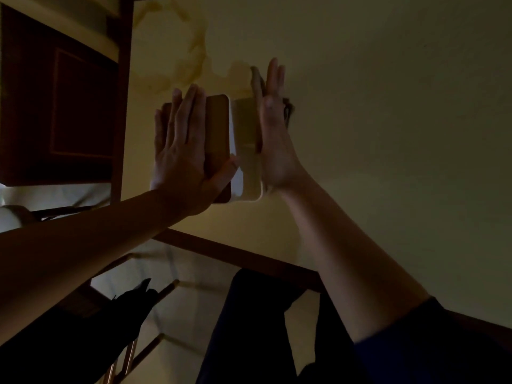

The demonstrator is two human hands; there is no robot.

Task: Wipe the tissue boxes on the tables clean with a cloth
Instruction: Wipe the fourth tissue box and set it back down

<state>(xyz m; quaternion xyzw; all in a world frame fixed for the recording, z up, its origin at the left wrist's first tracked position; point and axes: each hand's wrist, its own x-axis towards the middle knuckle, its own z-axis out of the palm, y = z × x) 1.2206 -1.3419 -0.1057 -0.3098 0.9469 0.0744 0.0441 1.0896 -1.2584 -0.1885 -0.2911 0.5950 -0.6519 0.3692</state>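
Observation:
A tissue box [219,126] with a brown face and a beige face [246,134] stands on the yellowish table [388,134] in dim light. My left hand [180,151] lies flat on the brown face, its thumb hooked round the near edge. On the box's right side, my right hand [273,139] presses flat with straight fingers, so the box is clamped between both palms. A small dark shape [288,110] shows just behind my right hand. I cannot tell whether it is the cloth.
Pale ring-shaped stains [182,51] mark the tabletop beyond the box. A dark wooden chair [69,112] stands at the table's left side. The table's brown near edge [249,259] runs diagonally; below it are dark-trousered legs [249,328] and a tiled floor.

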